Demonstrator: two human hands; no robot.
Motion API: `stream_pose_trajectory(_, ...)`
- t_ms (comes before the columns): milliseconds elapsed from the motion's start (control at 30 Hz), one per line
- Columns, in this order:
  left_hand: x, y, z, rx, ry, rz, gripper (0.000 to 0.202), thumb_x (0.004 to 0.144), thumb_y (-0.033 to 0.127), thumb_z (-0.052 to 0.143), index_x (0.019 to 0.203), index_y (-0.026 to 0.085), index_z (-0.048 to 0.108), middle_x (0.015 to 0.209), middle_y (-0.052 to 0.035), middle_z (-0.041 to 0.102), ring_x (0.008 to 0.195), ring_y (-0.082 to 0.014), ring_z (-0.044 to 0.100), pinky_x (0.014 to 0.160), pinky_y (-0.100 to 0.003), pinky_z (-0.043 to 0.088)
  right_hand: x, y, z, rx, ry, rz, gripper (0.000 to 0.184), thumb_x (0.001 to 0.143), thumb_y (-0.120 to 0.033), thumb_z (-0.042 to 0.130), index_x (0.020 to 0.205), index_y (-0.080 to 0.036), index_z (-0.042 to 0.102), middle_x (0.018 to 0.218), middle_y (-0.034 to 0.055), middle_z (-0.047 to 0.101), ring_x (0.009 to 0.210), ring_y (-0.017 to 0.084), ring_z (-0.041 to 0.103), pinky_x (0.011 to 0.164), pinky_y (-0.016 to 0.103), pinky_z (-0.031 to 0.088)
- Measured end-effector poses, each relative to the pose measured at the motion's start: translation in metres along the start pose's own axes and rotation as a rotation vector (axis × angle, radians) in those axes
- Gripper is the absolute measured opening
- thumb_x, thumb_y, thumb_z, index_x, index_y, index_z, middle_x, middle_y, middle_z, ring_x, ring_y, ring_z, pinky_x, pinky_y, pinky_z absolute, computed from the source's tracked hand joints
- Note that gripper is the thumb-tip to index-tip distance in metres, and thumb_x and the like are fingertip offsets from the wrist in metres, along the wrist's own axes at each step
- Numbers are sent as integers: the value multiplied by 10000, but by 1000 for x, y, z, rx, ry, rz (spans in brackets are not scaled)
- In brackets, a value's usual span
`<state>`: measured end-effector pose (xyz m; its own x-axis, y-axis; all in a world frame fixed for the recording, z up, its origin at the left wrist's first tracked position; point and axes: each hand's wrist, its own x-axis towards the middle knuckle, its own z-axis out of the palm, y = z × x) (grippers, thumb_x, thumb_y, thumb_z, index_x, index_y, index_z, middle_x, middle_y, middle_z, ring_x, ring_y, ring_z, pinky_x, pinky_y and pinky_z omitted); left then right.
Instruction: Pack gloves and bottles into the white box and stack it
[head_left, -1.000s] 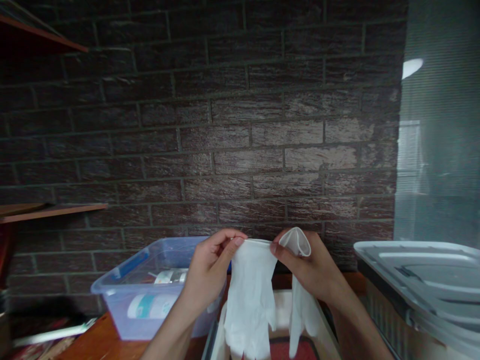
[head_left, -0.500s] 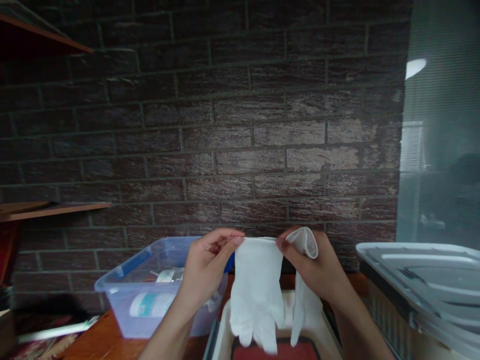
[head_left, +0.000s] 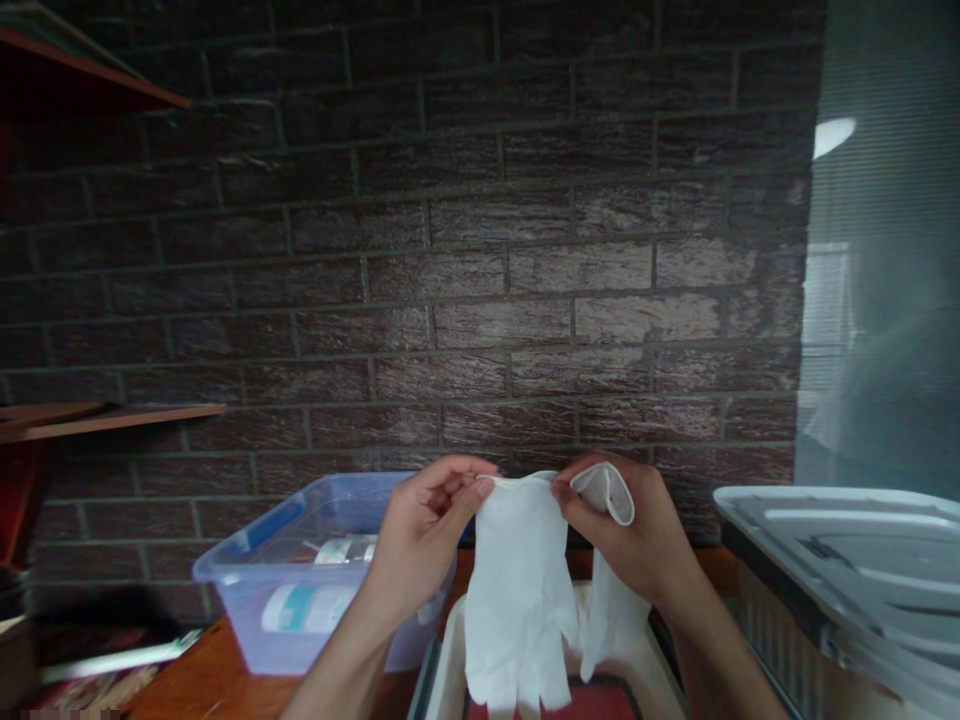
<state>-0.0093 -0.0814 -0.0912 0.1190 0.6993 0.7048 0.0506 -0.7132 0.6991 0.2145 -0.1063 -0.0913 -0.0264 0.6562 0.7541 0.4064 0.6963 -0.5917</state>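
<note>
A white disposable glove [head_left: 519, 590] hangs fingers-down between my hands, its cuff pinched at both top corners. My left hand [head_left: 427, 530] grips the left corner between thumb and fingers. The right corner is pinched by my right hand [head_left: 619, 530], which also keeps a second white glove [head_left: 602, 620] in its grasp. That glove's rolled cuff opening sticks up over the thumb, and the rest dangles below the palm. Beneath the gloves is a cream-coloured tray [head_left: 660, 670] with a red area at its bottom, partly hidden by them.
On the left, a translucent blue-tinted plastic bin [head_left: 232, 560] holds labelled white containers [head_left: 296, 608]. A lidded bin [head_left: 847, 550] with a grey top stands at right. Behind is a dark brick wall [head_left: 480, 250]; wooden shelves [head_left: 150, 415] jut in from the left.
The cuff between my hands was stretched taut and now sags slightly with its opening parting. My left hand has moved a little right, closer to my right hand.
</note>
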Motion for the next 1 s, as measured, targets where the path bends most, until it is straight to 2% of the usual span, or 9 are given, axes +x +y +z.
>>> stream_pose_trajectory(267,3,-3,-2,-11,39,-16,144,895,295,761,1014,214,760,838,-18,753,744,-117,649,666,-190,486,0,0,0,54,58,18,91,879,-293,733,862,-217,780,716,2,741,602,162,644,542,246,447)
stream_pose_trajectory(600,4,-5,0,-35,124,55,110,896,282,761,971,205,743,810,6,743,728,-83,644,644,-145,474,0,1,2,44,59,-26,90,909,-298,731,898,-243,802,832,-3,794,721,177,717,657,250,528)
stream_pose_trajectory(700,4,-7,0,-79,172,45,140,868,269,792,969,198,727,814,8,762,708,-73,659,635,-132,478,0,3,3,64,58,-56,106,936,-294,704,903,-248,794,873,-3,797,776,180,731,706,255,539)
stream_pose_trajectory(800,2,-9,2,-155,207,30,208,807,235,844,948,192,698,785,14,774,676,-76,683,632,-135,503,1,5,3,41,21,-56,132,949,-314,693,879,-233,771,840,2,771,741,172,709,681,259,520)
stream_pose_trajectory(900,-2,-8,5,-184,165,3,259,766,208,873,933,191,676,774,15,786,664,-93,713,628,-147,530,1,4,3,52,-17,-38,154,956,-347,686,914,-220,765,871,15,751,719,161,684,658,262,498)
stream_pose_trajectory(1000,-5,-5,7,-165,87,-18,264,779,223,865,946,189,664,781,-2,799,657,-111,730,619,-163,542,0,0,1,110,5,-34,151,945,-354,705,936,-218,769,957,27,761,791,160,692,707,252,502)
